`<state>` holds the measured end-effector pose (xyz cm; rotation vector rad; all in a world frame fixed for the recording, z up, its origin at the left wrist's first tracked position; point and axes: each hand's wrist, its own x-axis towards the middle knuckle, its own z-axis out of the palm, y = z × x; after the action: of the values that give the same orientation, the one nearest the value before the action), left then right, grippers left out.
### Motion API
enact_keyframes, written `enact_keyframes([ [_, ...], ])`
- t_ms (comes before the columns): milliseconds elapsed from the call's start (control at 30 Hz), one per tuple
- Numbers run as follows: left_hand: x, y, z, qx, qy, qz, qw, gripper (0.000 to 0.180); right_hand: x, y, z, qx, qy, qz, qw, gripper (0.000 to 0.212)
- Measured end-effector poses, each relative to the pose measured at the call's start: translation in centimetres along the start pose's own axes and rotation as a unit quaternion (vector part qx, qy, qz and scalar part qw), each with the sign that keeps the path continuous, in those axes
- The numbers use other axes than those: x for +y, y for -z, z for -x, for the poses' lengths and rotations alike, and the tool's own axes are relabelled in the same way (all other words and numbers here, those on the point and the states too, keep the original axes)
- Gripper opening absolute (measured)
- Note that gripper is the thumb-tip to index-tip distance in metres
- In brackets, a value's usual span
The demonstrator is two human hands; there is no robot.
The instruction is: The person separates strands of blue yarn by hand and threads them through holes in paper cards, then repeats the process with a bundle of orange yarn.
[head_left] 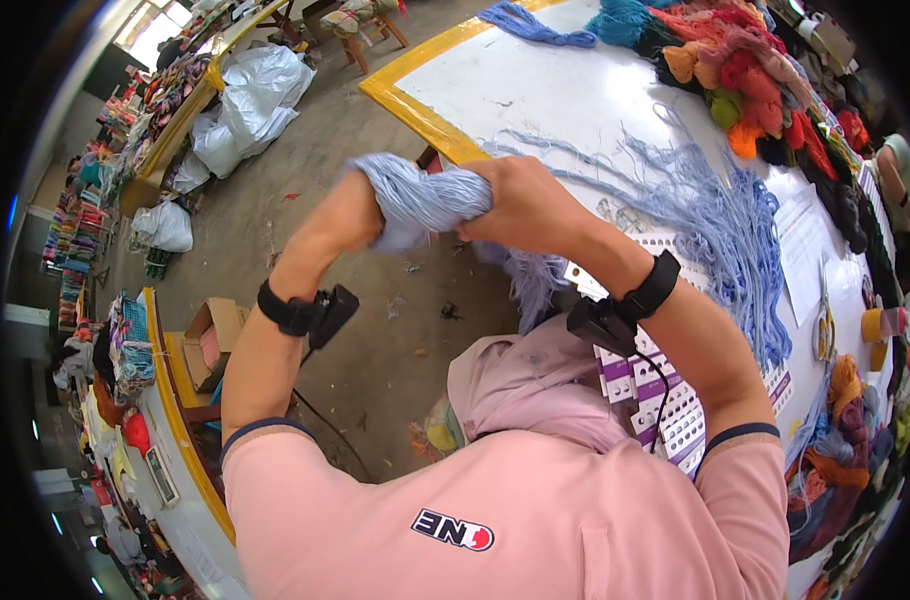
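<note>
Head view. Yarn bundle [425, 200], pale blue, twisted thick, sits between our two hands, raised above the concrete floor [375, 330] and just left of the white table [575, 90]. Our left hand [347, 215] is closed round the bundle's left end; our right hand [523, 205] is clenched on its right end, with loose strands hanging down from under that fist. Both wrists carry a black strap with a small black device.

Loose blue yarn [735, 230], same colour, lies spread on the table to the right of the bundle. Pile of mixed skeins [745, 70], orange, red, teal and green, lies on the table's far side, well apart from the bundle. Card with purple and white squares [665, 400] lies below our right forearm at the table's near edge. White sacks [250, 100] lie on the floor, far left of the bundle. Cardboard box [210, 335] stands on the floor below our left elbow.
</note>
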<state>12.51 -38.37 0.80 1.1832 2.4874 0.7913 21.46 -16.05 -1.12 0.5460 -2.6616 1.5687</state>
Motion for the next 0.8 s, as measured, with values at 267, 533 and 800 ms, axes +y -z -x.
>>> enact_keyframes([
  [267,4.6,-2.9,-1.2,-0.091,-0.096,0.142,0.981,0.043,-0.7,0.8,0.2,-0.061,-0.055,-0.403,0.912,0.059],
  [533,-1.2,-5.9,-1.8,0.169,-0.108,0.110,0.974,0.039,-1.1,-1.2,-1.3,0.094,-0.070,0.192,0.974,0.070],
  [800,-2.0,6.7,2.0,0.348,0.019,0.534,0.771,0.040,2.1,-4.3,0.5,0.049,0.082,-0.069,0.993,0.041],
])
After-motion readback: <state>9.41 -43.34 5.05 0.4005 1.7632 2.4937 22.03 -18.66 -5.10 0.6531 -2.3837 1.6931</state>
